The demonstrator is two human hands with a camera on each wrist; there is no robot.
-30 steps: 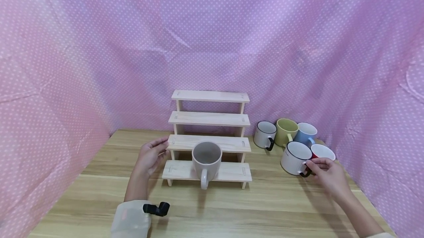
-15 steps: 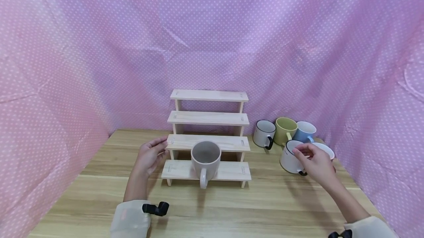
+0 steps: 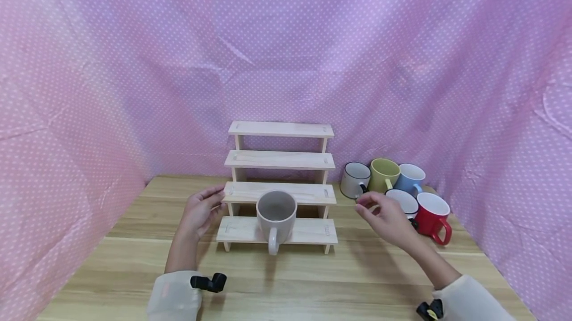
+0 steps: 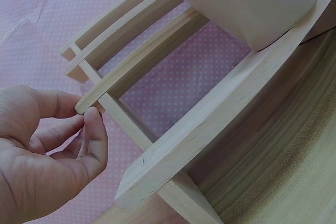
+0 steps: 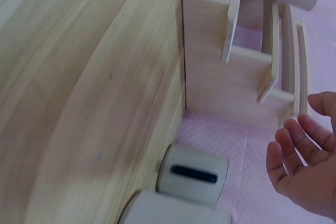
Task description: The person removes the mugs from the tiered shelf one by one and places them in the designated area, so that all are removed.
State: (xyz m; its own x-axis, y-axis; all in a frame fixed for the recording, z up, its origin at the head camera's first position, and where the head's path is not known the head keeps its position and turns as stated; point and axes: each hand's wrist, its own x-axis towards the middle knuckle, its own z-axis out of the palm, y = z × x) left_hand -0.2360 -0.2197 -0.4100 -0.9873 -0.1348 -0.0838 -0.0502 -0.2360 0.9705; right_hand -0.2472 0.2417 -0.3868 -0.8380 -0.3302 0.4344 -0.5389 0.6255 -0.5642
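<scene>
A pale wooden stepped display stand (image 3: 279,160) with several tiers stands mid-table. On its lowest tier sits a grey-beige mug (image 3: 286,225), its handle toward me. My left hand (image 3: 200,213) pinches the left end of the second tier from the bottom; thumb and fingertip show on the board's end in the left wrist view. Nothing is in my right hand (image 3: 388,218), which hovers over the table between the stand and the mugs, fingers loosely bent. In the head view it overlaps the nearer white mug (image 3: 403,203), partly hiding that mug's black handle.
Right of the stand, a black-rimmed white mug (image 3: 353,183) with a black handle, a yellow-green mug (image 3: 383,176) and a blue mug (image 3: 407,183) stand in a back row. A red mug (image 3: 430,221) stands right of the nearer white one. Pink dotted cloth (image 3: 286,53) surrounds the wooden table (image 3: 286,286).
My right hand has let go of the nearer white mug's handle and moved left, uncovering the red mug. The left hand stays at the stand.
</scene>
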